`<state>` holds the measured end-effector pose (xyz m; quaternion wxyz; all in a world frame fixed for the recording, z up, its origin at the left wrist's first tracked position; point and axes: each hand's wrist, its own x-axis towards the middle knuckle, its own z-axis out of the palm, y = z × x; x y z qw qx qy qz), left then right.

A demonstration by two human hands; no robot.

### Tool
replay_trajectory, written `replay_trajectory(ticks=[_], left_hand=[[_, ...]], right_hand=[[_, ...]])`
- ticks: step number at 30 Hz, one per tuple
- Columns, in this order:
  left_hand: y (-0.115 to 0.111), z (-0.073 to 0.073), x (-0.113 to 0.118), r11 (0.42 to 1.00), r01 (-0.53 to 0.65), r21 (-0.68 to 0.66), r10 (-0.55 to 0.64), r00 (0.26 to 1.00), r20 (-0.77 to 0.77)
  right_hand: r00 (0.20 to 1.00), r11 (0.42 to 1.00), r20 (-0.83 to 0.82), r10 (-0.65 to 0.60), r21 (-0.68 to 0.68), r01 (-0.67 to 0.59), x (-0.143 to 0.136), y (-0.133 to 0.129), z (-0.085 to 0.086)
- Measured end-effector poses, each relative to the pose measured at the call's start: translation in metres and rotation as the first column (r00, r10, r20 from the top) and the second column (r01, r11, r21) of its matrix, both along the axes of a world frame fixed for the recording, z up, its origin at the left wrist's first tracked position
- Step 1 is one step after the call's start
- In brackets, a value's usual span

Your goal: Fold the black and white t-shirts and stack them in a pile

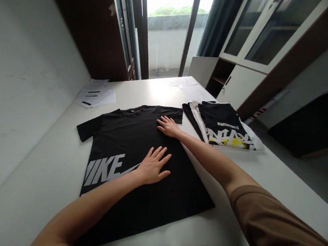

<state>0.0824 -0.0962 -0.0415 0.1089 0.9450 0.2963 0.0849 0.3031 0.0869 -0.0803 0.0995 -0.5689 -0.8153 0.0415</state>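
Note:
A black T-shirt [130, 133] with grey NIKE lettering lies spread flat, its neckline away from me. My left hand [154, 166] rests flat on the middle of the shirt, fingers spread, beside the end of the printed lettering. Farther up, my right hand [168, 126] lies on the shirt near the right sleeve, its fingers stretched out. Neither hand grips the cloth. Part of the print is hidden under my left forearm.
Folded shirts [224, 123] are stacked to the right on the white table [152, 93]. Papers [97, 94] lie at the back left, and more sheets [188, 86] at the back right. A wall [19, 74] borders the left side. White cabinets [243, 85] stand beyond the right edge.

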Motion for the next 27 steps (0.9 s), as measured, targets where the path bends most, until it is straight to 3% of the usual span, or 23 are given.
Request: replay_trajectory(ticks=[4,11,13,17,19,24,27], left_hand=[[-0.013,-0.001,-0.017,0.998,0.068,-0.007,-0.068,0.998,-0.018],[-0.031,0.008,-0.037,0.981,0.183,-0.067,-0.182,0.983,0.008],[-0.033,0.01,-0.038,0.975,0.206,-0.083,-0.205,0.979,0.023],[-0.036,0.011,-0.034,0.973,0.206,-0.102,-0.205,0.979,0.013],[-0.038,0.012,-0.032,0.958,0.26,-0.123,-0.262,0.965,0.006],[-0.052,0.02,-0.034,0.919,0.352,-0.176,-0.357,0.934,0.004],[-0.063,0.028,-0.036,0.906,0.376,-0.194,-0.379,0.925,0.024]], right_hand=[[0.99,0.988,-0.009,-0.139,-0.069,0.138,0.013,0.004,-0.003],[0.973,0.97,0.021,-0.228,-0.084,0.229,0.025,0.0,0.006],[0.984,0.984,0.019,-0.179,-0.016,0.18,0.026,0.0,0.01],[0.996,0.996,0.032,0.087,0.006,-0.088,0.027,0.003,0.009],[0.997,0.997,0.037,0.069,-0.045,-0.068,0.027,0.006,0.006],[0.99,0.988,0.039,-0.132,-0.071,0.135,0.018,0.018,0.008],[0.998,0.998,0.024,-0.066,-0.016,0.066,0.007,0.027,0.014]])
